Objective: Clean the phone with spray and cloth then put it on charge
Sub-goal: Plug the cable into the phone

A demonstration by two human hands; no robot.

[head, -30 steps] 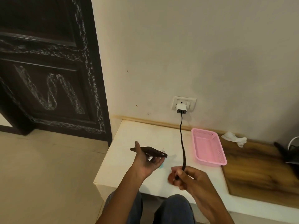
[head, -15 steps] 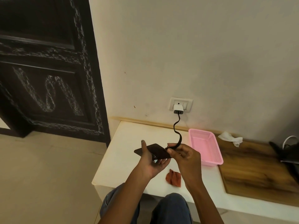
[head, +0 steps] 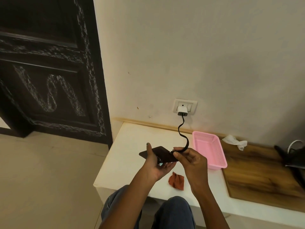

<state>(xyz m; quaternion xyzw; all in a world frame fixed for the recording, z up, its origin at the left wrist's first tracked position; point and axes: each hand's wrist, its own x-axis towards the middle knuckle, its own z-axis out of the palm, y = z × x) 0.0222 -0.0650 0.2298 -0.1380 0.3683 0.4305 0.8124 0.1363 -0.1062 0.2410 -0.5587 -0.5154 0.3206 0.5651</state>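
My left hand point(head: 156, 166) grips a dark phone point(head: 162, 153) flat above the white table point(head: 132, 146), thumb over its near edge. My right hand point(head: 189, 160) pinches the end of a black charging cable point(head: 182, 131) against the phone's right end. The cable curves up to a white charger point(head: 182, 111) plugged into the wall socket point(head: 192, 105). An orange-red cloth point(head: 176, 180) lies crumpled on the table below my hands. No spray bottle is in view.
A pink plastic basket point(head: 219, 156) stands right of my hands. A crumpled white tissue point(head: 235, 141) lies by the wall on a wooden board point(head: 264, 176). Dark objects point(head: 293, 156) sit at the far right. A dark carved door point(head: 49, 71) is at the left.
My right hand has brought the cable end from near the table's front edge up to the phone's end. The cable went from taut to curved. The cloth is now uncovered.
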